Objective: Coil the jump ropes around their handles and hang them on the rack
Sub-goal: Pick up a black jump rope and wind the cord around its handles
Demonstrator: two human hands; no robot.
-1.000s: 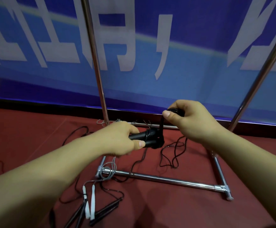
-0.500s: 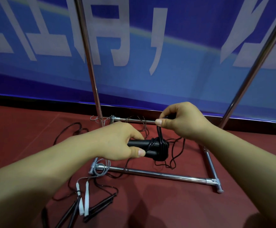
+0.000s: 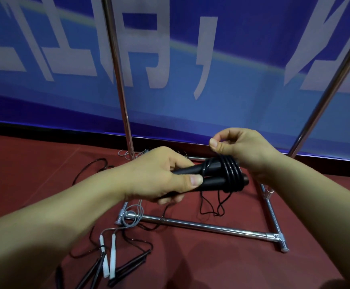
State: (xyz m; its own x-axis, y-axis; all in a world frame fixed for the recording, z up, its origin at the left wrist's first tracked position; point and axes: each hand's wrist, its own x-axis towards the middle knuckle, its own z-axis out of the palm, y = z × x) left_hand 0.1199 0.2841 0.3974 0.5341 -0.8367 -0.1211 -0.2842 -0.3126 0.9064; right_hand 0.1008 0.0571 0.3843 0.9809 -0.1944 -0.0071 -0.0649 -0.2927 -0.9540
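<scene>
Two black jump-rope handles [image 3: 203, 176], held side by side, lie nearly level across the view, their long axis running left to right, with several turns of black cord [image 3: 231, 174] already wound around their right-hand end. The left hand [image 3: 159, 176] grips the handles at the opposite end, thumb pressed along the nearer one and the other fingers curled beneath. The right hand [image 3: 240, 149] sits just above and behind the coil, thumb and forefinger pinched together on what appears to be the cord rising off the wraps; the strand itself is too thin to trace inside the pinch. Loose cord [image 3: 215, 205] hangs below the coil toward the red floor [image 3: 211, 263], so the winding looks unfinished, and the right hand is the nearer one to carry the next turn around the handles. Beyond stands the steel rack [image 3: 207, 227], its uprights rising either side of the hands. More jump ropes [image 3: 111, 261], black and white-handled, lie on the floor at lower left.
</scene>
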